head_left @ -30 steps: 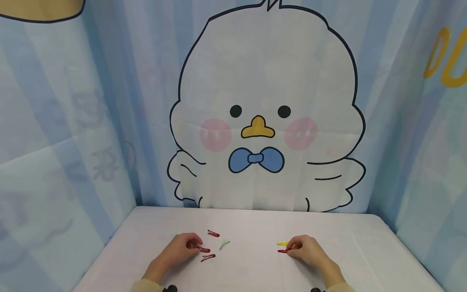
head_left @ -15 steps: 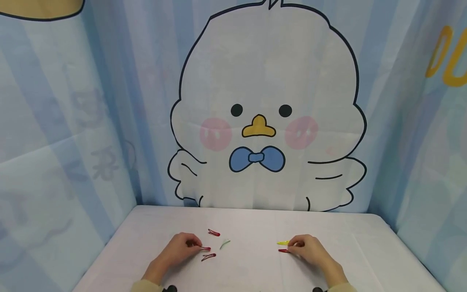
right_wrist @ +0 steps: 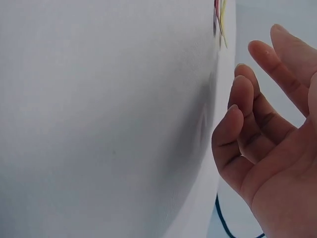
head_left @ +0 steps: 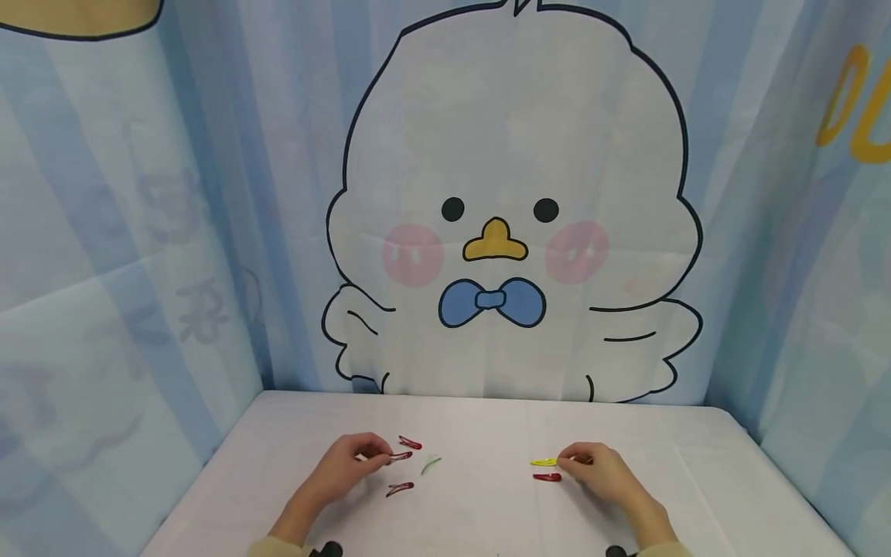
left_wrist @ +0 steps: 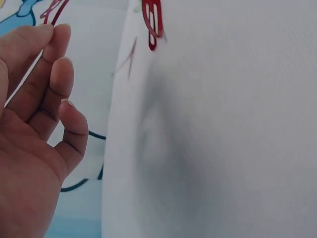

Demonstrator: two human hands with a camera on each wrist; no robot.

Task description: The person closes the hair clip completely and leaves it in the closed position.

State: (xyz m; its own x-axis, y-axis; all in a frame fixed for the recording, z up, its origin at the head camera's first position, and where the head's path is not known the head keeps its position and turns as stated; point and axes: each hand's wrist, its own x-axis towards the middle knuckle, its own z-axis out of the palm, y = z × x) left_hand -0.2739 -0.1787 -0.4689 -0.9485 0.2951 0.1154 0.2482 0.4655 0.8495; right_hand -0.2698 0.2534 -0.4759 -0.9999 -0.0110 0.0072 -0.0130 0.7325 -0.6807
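My left hand [head_left: 350, 466] pinches a red snap hair clip [head_left: 401, 456] between thumb and fingertip. In the left wrist view the pinched clip [left_wrist: 55, 11] stands away from the tabletop, cut by the top edge. Two more red hair clips lie near that hand, one beyond it [head_left: 410, 442] and one nearer [head_left: 400, 489]; a pale green hair clip [head_left: 431, 464] is to their right. At the right, a yellow hair clip [head_left: 544, 463] and a red hair clip [head_left: 547, 477] lie side by side. Just right of them is my right hand [head_left: 602, 473], its thumb and forefinger apart in the right wrist view, holding nothing.
All the clips lie on a white-covered table [head_left: 480, 518]. Behind it hangs a striped backdrop [head_left: 292, 232] with a cartoon chick, and similar cloth encloses both sides. Bare tabletop separates the left clips from the right pair.
The left hand has raised its red clip and moved it away from me, towards the far red clip. The right hand has let go of the red clip beside the yellow one and drawn slightly right.
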